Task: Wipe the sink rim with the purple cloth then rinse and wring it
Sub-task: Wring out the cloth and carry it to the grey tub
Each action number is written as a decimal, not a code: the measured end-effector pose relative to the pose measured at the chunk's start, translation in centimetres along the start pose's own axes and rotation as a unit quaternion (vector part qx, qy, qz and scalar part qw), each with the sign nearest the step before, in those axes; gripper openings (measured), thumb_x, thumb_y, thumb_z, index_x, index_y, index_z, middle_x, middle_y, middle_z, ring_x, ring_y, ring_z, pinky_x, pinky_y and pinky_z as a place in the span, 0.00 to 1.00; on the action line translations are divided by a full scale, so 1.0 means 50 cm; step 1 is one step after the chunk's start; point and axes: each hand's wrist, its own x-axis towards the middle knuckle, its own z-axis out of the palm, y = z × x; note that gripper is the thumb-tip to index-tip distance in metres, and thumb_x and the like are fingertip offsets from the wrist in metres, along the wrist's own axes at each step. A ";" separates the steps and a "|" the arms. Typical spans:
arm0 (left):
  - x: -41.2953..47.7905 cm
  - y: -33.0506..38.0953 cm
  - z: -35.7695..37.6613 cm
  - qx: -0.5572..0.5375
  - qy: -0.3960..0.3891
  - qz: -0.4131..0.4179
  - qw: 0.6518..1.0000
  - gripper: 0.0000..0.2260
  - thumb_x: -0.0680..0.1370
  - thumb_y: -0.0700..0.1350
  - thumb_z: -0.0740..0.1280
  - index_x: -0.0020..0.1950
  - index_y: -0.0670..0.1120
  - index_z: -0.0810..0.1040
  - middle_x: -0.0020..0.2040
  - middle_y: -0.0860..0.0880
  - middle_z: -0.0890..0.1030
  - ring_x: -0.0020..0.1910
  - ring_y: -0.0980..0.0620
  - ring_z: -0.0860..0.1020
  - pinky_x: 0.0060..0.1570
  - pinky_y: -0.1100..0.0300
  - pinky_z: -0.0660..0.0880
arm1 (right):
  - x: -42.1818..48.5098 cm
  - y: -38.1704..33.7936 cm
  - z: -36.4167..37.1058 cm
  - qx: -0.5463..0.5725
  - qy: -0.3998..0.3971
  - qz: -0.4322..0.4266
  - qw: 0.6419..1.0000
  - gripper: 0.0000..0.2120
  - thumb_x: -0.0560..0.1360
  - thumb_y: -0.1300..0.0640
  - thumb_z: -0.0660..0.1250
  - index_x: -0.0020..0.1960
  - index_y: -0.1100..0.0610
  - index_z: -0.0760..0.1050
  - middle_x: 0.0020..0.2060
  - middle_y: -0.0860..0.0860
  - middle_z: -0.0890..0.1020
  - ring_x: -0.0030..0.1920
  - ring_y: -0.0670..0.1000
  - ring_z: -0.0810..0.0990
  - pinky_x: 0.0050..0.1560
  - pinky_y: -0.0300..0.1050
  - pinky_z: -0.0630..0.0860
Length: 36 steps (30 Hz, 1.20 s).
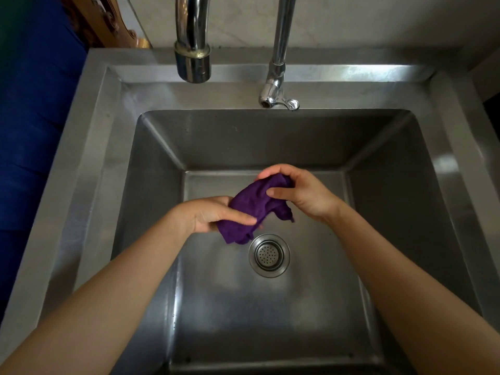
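purple cloth (pixel 255 208) bunched, held over the sink (pixel 92 158) basin, just behind the drain strainer (pixel 269 255). left hand (pixel 213 215) clamped on its near end, right hand (pixel 300 192) on its far end. Faucet spout (pixel 192 63) behind, not visibly running.

There is 1 steel sink (pixel 273 96). Behind its basin rise 2 chrome spouts (pixel 192 39). In the basin floor sits 1 round drain strainer (pixel 269 255). Above the basin, 2 hands (pixel 208 215) share 1 purple cloth (pixel 254 204).
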 end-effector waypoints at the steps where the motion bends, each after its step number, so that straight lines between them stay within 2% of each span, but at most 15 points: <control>1: 0.003 0.004 0.005 0.027 0.006 -0.013 1.000 0.18 0.66 0.41 0.76 0.54 0.43 0.78 0.45 0.48 0.85 0.46 0.53 0.82 0.45 0.61 0.79 | 0.001 -0.005 0.000 -0.016 0.003 0.001 1.000 0.16 0.71 0.73 0.65 0.51 0.55 0.76 0.50 0.56 0.79 0.51 0.51 0.79 0.54 0.44 0.78; 3: 0.010 0.010 0.016 0.051 0.051 -0.022 0.997 0.10 0.70 0.34 0.71 0.49 0.43 0.79 0.39 0.50 0.85 0.42 0.55 0.82 0.43 0.64 0.78 | 0.000 -0.014 -0.006 -0.067 0.010 0.003 0.998 0.16 0.71 0.73 0.65 0.52 0.55 0.76 0.52 0.55 0.79 0.53 0.52 0.78 0.56 0.46 0.77; 5: 0.014 0.012 0.021 0.013 0.068 -0.010 0.998 0.12 0.68 0.34 0.70 0.49 0.43 0.80 0.40 0.50 0.85 0.41 0.54 0.82 0.42 0.65 0.78 | -0.005 -0.018 -0.015 -0.152 -0.004 -0.005 0.988 0.22 0.71 0.73 0.64 0.60 0.55 0.73 0.58 0.56 0.76 0.56 0.51 0.75 0.58 0.45 0.74; 8: 0.006 0.012 0.023 -0.046 0.043 -0.006 0.998 0.15 0.69 0.34 0.67 0.55 0.39 0.78 0.46 0.44 0.85 0.46 0.48 0.83 0.46 0.55 0.80 | -0.010 0.000 -0.017 -0.362 -0.087 -0.035 0.927 0.42 0.67 0.65 0.72 0.74 0.48 0.56 0.73 0.50 0.58 0.71 0.47 0.60 0.68 0.34 0.61; 10: -0.002 0.016 0.027 -0.038 0.023 -0.012 0.999 0.13 0.71 0.33 0.66 0.56 0.38 0.77 0.47 0.41 0.84 0.43 0.45 0.83 0.41 0.51 0.81 | -0.009 0.025 -0.006 -0.454 -0.104 -0.040 0.884 0.52 0.63 0.54 0.76 0.75 0.43 0.46 0.76 0.47 0.48 0.75 0.50 0.52 0.73 0.43 0.55; 11: -0.005 0.020 0.030 -0.018 0.024 -0.014 0.999 0.10 0.73 0.32 0.66 0.53 0.38 0.77 0.45 0.41 0.84 0.39 0.47 0.82 0.38 0.53 0.81 | -0.006 0.037 -0.001 -0.468 -0.099 -0.040 0.877 0.55 0.62 0.51 0.77 0.75 0.42 0.43 0.76 0.46 0.46 0.75 0.52 0.50 0.74 0.47 0.55; 14: -0.014 0.031 0.034 0.030 0.050 -0.038 0.998 0.05 0.74 0.32 0.64 0.46 0.39 0.76 0.38 0.45 0.80 0.29 0.53 0.77 0.29 0.59 0.78 | 0.000 0.054 0.007 -0.473 -0.098 -0.037 0.875 0.57 0.61 0.52 0.78 0.75 0.43 0.41 0.75 0.47 0.49 0.74 0.55 0.54 0.72 0.52 0.61; 17: -0.023 0.042 0.040 0.018 0.010 -0.037 0.999 0.05 0.75 0.31 0.63 0.42 0.40 0.74 0.30 0.47 0.76 0.24 0.55 0.73 0.22 0.64 0.70 | 0.000 0.054 0.021 -0.452 -0.059 -0.071 0.887 0.53 0.61 0.53 0.78 0.75 0.47 0.48 0.71 0.52 0.60 0.69 0.55 0.63 0.69 0.49 0.65; 21: -0.021 0.051 0.049 -0.003 -0.004 -0.023 1.000 0.07 0.74 0.33 0.65 0.39 0.42 0.70 0.25 0.51 0.73 0.20 0.59 0.67 0.18 0.69 0.59 | 0.013 0.046 0.032 -0.426 0.027 -0.123 0.896 0.34 0.63 0.58 0.76 0.67 0.55 0.67 0.59 0.55 0.77 0.60 0.56 0.75 0.60 0.46 0.72; 24: -0.010 0.049 0.041 0.030 0.013 -0.033 0.999 0.08 0.69 0.37 0.70 0.36 0.44 0.71 0.27 0.51 0.71 0.20 0.59 0.65 0.17 0.69 0.56 | 0.017 0.032 0.015 -0.551 0.056 -0.121 0.824 0.19 0.67 0.56 0.70 0.58 0.56 0.74 0.51 0.55 0.81 0.53 0.58 0.79 0.50 0.48 0.75; 26: -0.005 0.048 0.038 0.050 0.028 -0.044 0.997 0.11 0.72 0.38 0.70 0.34 0.44 0.70 0.26 0.51 0.70 0.20 0.59 0.64 0.16 0.70 0.56 | 0.017 0.023 0.006 -0.605 0.050 -0.125 0.785 0.14 0.69 0.54 0.68 0.53 0.57 0.75 0.47 0.55 0.80 0.49 0.59 0.78 0.45 0.47 0.73; 28: -0.002 0.051 0.039 0.051 0.040 -0.038 0.997 0.11 0.74 0.39 0.68 0.34 0.43 0.69 0.25 0.51 0.70 0.19 0.59 0.64 0.16 0.70 0.55 | 0.019 0.016 0.004 -0.588 0.035 -0.113 0.800 0.11 0.69 0.57 0.68 0.50 0.59 0.75 0.46 0.56 0.79 0.47 0.59 0.78 0.44 0.45 0.71; 31: -0.005 0.052 0.038 0.059 0.055 -0.025 0.996 0.08 0.74 0.39 0.67 0.37 0.42 0.71 0.26 0.51 0.70 0.20 0.59 0.64 0.17 0.69 0.55 | 0.018 0.000 0.012 -0.485 -0.014 -0.024 0.874 0.09 0.70 0.65 0.67 0.49 0.62 0.74 0.43 0.59 0.80 0.41 0.57 0.80 0.36 0.43 0.73; 34: -0.014 0.055 0.038 0.071 0.057 -0.018 0.996 0.07 0.74 0.39 0.67 0.37 0.41 0.72 0.23 0.53 0.71 0.19 0.59 0.64 0.18 0.69 0.55 | 0.007 -0.023 0.019 -0.297 -0.075 0.114 0.945 0.17 0.68 0.70 0.70 0.52 0.59 0.69 0.40 0.57 0.79 0.33 0.52 0.79 0.29 0.40 0.78; 36: -0.016 0.059 0.038 0.084 0.058 -0.016 0.995 0.09 0.75 0.38 0.66 0.35 0.41 0.71 0.21 0.53 0.71 0.18 0.59 0.64 0.18 0.69 0.56 | -0.002 -0.038 0.021 -0.254 -0.106 0.137 0.952 0.22 0.67 0.68 0.72 0.57 0.59 0.67 0.42 0.55 0.78 0.35 0.50 0.79 0.32 0.42 0.79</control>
